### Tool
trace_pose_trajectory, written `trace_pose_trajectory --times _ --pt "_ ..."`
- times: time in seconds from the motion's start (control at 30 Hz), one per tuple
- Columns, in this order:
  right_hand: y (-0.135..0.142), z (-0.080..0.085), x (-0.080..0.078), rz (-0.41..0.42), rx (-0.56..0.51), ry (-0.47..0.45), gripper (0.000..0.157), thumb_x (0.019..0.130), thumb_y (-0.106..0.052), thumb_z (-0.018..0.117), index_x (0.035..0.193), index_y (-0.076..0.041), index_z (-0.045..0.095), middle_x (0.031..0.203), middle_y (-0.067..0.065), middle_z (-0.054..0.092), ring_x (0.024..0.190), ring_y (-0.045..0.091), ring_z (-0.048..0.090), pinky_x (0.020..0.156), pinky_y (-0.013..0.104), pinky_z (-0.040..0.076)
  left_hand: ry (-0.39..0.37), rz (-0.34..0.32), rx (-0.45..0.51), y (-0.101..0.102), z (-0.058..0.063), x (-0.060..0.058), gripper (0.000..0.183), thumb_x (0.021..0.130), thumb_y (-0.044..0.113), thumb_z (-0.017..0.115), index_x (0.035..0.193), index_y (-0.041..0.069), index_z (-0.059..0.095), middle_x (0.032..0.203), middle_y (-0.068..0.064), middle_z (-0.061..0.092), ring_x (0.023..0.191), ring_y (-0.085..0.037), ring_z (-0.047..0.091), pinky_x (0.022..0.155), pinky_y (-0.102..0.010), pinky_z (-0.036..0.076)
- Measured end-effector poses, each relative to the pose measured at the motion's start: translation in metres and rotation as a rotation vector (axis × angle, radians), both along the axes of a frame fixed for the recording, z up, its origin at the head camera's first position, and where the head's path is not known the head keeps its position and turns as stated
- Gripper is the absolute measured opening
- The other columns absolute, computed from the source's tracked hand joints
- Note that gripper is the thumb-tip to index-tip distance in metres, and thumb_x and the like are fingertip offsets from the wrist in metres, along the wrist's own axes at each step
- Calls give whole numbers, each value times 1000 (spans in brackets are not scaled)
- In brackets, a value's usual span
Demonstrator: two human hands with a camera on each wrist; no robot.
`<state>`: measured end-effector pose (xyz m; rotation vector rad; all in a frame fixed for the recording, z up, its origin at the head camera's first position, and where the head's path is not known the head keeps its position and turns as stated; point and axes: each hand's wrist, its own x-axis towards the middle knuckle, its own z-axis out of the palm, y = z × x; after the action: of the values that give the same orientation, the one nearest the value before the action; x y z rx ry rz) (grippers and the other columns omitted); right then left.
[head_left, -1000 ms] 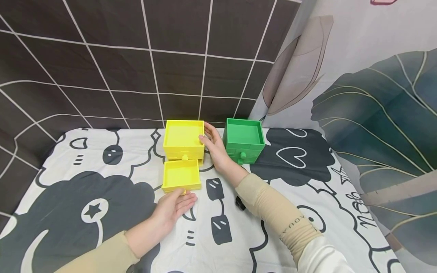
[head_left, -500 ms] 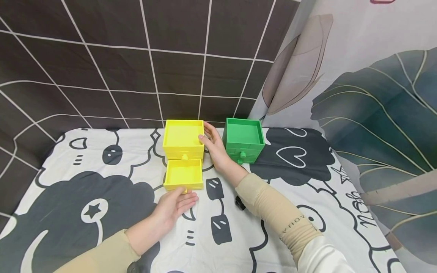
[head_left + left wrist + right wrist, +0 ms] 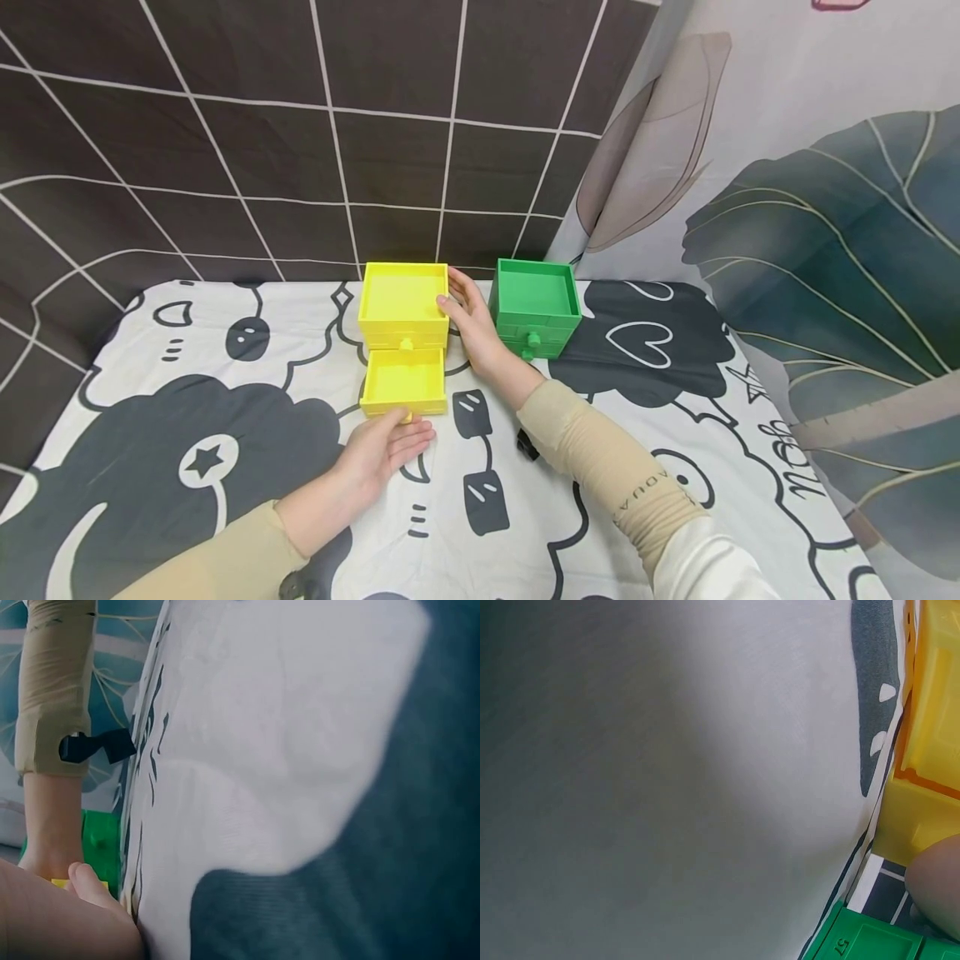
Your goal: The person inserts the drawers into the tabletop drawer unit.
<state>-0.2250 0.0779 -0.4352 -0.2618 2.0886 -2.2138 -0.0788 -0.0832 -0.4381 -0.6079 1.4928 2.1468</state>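
Note:
A small yellow drawer box (image 3: 405,293) stands near the back of the bed-like surface in the head view. Its lower yellow drawer (image 3: 405,377) is pulled out toward me, with no contents visible. My left hand (image 3: 378,454) pinches the knob at the drawer's front between thumb and fingers; the other fingers lie extended below. With my right hand (image 3: 474,325) I hold the box's right side, thumb over the top rim, fingertips partly hidden behind. Close to that hand's right is a green drawer box (image 3: 536,292), its drawers pushed in.
A cartoon-printed black and white cloth (image 3: 262,467) covers the surface. Behind rises a dark hanging cloth with a white grid (image 3: 397,158); a leaf-patterned curtain (image 3: 847,250) hangs at the right. A black piece (image 3: 97,746) sits on my right sleeve.
The yellow drawer has swung slightly right, from skewed to lined up straight with the box. Both hands keep nearly the same places.

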Motion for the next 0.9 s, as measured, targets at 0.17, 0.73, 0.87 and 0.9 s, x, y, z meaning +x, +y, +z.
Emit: trace_pose_trajectory --times 0.17,0.73,0.87,0.9 --pt "0 1 0 -2 2 -6 63 107 -18 55 164 -8 31 169 12 37 157 29 37 134 46 34 -3 1 7 -1 3 -1 40 109 15 49 136 -13 52 111 -14 80 97 -14 78 99 -31 65" --pt "0 -1 0 -5 -3 -10 63 107 -17 55 164 -7 30 170 12 37 157 29 36 134 46 33 19 -12 -33 0 2 1 40 108 13 49 135 -16 53 111 -16 80 97 -16 79 95 -31 67" --pt "0 0 0 -1 -2 -5 64 106 -17 55 164 -7 31 170 12 37 158 29 36 134 46 33 18 -4 -36 -1 3 0 39 108 14 49 133 -15 54 109 -15 80 97 -15 79 97 -32 66" --pt "0 0 0 0 -2 -4 64 106 -17 55 164 -7 31 170 12 37 158 29 36 134 46 33 16 0 -36 -2 3 -1 38 108 14 50 132 -14 54 108 -14 80 96 -15 79 98 -32 66"
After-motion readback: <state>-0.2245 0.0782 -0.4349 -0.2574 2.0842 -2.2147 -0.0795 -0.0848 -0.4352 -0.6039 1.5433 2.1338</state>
